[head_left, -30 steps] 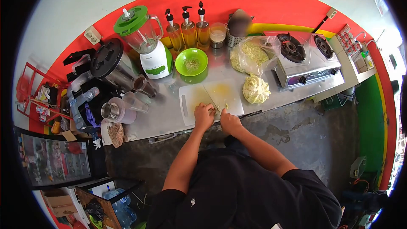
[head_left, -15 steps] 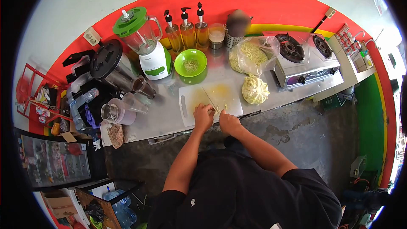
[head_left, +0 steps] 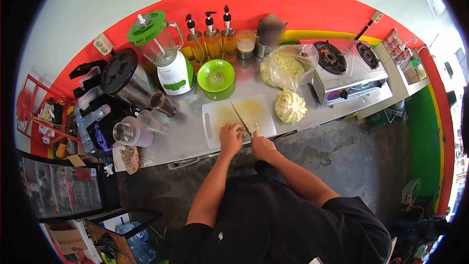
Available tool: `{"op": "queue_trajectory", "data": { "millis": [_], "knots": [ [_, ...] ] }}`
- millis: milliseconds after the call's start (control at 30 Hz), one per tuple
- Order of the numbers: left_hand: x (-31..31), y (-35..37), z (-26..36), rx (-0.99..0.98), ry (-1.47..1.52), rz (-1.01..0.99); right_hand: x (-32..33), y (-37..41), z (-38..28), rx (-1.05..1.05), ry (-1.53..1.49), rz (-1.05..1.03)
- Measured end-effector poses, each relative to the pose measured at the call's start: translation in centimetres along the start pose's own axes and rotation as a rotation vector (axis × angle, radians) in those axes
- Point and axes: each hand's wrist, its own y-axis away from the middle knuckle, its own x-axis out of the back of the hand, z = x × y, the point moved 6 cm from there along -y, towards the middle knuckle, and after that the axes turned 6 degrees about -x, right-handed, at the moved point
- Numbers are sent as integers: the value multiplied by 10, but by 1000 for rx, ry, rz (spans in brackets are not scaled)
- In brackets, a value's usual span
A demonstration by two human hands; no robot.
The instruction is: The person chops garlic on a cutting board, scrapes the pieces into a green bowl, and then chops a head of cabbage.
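My right hand (head_left: 264,146) is wrapped round the handle of a knife (head_left: 240,117), whose long blade points away across the white cutting board (head_left: 209,126). To the left of the blade, my left hand (head_left: 231,140) is closed, its curled fingers low over the board. What lies under its fingertips is mostly hidden. Small pale-green cut bits (head_left: 256,125) lie right of the blade. A pale cabbage head (head_left: 290,106) sits to the right of the board. Behind the board, a green bowl (head_left: 216,90) contains small chopped pieces.
A clear bag of shredded cabbage (head_left: 289,66) stands before the gas stove (head_left: 349,80). Along the back are a blender (head_left: 173,74) and pump bottles (head_left: 213,42). Left are a large dark-lidded container (head_left: 119,72) and clear cups (head_left: 152,122). The steel counter's front edge (head_left: 190,159) is close.
The whole view has shifted slightly left. The knife blade shows darker and its angle to the board has changed a little. Both hands stay close together at the board's near side.
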Motion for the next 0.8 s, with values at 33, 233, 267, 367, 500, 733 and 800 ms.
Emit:
{"op": "queue_trajectory", "data": {
  "millis": [33, 233, 267, 367, 500, 733, 800],
  "knots": [
    [2, 1, 3, -7, -10, 9, 0, 0, 4, -10, 23, -3],
    [3, 6, 9, -15, -28, 36, 10, -11, 38, -125, -127, 77],
    [2, 5, 9, -29, -42, 47, 10, -14, 43, -127, -120, 79],
    [3, 1, 12, -58, -67, 33, 22, -6, 44, -191, -152, 73],
    [-1, -16, 13, -98, -36, 10, 26, 5, 43, -232, -186, 47],
    [1, -20, 24, -226, -11, -30, 36, 11, 29, -160, -280, 37],
    [3, -17, 26, -255, -6, -30, 29, 8, 22, -129, -267, 9]
  ]
}}
